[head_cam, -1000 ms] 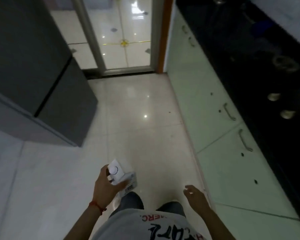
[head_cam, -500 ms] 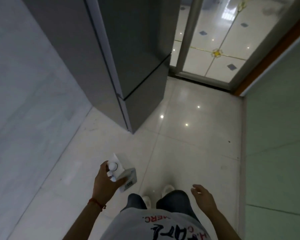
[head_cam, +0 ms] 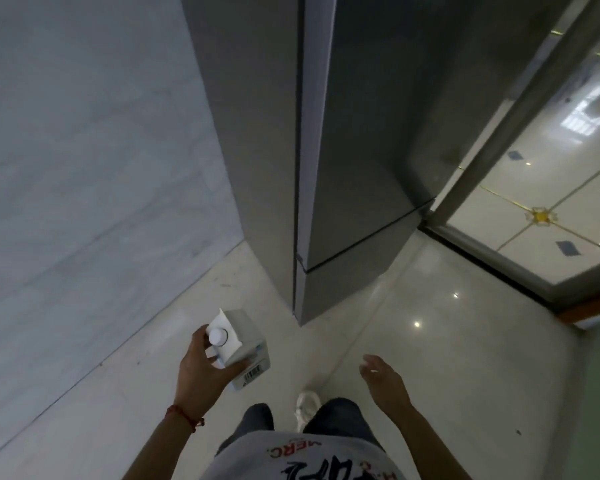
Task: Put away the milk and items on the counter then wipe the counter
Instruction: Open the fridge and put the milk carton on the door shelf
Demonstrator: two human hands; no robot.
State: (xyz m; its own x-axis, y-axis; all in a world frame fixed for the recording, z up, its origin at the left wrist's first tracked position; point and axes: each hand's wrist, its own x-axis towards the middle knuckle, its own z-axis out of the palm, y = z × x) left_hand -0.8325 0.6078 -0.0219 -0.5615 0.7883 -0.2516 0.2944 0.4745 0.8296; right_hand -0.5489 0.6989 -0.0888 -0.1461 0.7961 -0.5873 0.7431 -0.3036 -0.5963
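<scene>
A white milk carton (head_cam: pixel 245 336) with a round white cap and a barcode on its side is gripped upright by my left hand (head_cam: pixel 201 368), low at centre-left. My right hand (head_cam: pixel 383 377) hangs free at the lower right with its fingers loosely apart, holding nothing. Straight ahead stands a tall grey fridge (head_cam: pixel 354 150) with both doors closed; its near bottom corner is a short way beyond the carton. The counter is out of view.
A pale marble wall (head_cam: pixel 84 168) runs along the left. A glass sliding door with a metal frame (head_cam: pixel 520 98) is at the right, its dark floor track beside the fridge. Glossy cream floor tiles (head_cam: pixel 447 358) lie between me and the fridge.
The view has turned left: the dark counter and green cabinets have left the frame and the fridge now fills the centre. My left hand has raised the carton a little.
</scene>
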